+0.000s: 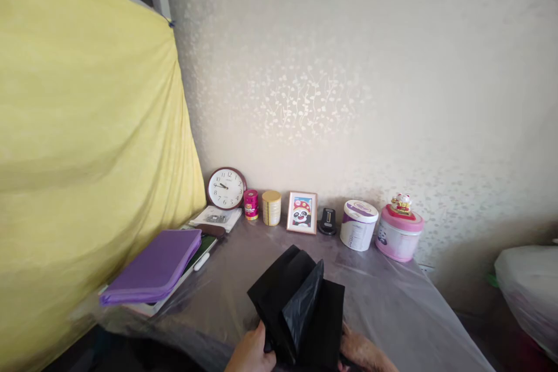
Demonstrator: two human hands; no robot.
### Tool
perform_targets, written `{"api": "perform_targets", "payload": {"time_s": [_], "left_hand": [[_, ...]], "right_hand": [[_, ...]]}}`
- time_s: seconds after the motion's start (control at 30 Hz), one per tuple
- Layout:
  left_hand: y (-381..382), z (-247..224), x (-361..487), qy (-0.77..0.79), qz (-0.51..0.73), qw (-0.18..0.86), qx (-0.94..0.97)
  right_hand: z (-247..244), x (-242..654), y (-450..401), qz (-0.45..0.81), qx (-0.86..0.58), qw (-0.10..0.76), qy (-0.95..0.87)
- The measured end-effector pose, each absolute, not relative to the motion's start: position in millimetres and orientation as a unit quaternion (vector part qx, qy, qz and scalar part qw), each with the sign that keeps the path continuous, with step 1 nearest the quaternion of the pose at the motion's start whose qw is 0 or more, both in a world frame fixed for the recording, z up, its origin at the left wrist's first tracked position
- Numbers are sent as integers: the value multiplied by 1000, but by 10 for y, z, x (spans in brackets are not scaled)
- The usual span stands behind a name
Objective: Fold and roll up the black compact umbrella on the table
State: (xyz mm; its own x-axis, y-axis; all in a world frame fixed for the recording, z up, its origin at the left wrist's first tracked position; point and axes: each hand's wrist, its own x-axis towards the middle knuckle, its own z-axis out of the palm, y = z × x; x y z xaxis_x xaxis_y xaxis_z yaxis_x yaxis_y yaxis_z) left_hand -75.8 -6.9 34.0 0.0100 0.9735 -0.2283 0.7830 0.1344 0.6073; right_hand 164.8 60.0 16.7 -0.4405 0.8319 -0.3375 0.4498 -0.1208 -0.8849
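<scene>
Between my two hands, above the near edge of the table, is a black bag (pixel 322 314). Its mouth spreads apart, and a thin, shiny dark flap sticks up from the middle. My left hand (pixel 249 353) is closed on the bag's lower left edge, thumb on the near side. At the lower right edge, my right hand (pixel 364 351) grips the bag too, its fingers partly hidden behind it. The bag's bottom is cut off by the frame.
A purple zip folder (pixel 152 267) lies on papers at the left. Along the wall stand a round clock (pixel 225 188), a pink tin (pixel 251 204), a yellow-lidded can (pixel 271 208), a panda picture frame (pixel 301 213), a black device (pixel 327 221) and two tubs (pixel 359 225). Plastic covers the table (pixel 401 308).
</scene>
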Motion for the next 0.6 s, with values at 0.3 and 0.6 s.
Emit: {"api": "perform_targets", "payload": {"time_s": [0.3,0.6], "left_hand": [[-247,363,-732,673,108,235,693],[-329,335,-724,656,106,223,713]], "right_hand": [[357,2230,81,521,-542,99,-651],[1041,2069,238,177,-555,286,-761]]}}
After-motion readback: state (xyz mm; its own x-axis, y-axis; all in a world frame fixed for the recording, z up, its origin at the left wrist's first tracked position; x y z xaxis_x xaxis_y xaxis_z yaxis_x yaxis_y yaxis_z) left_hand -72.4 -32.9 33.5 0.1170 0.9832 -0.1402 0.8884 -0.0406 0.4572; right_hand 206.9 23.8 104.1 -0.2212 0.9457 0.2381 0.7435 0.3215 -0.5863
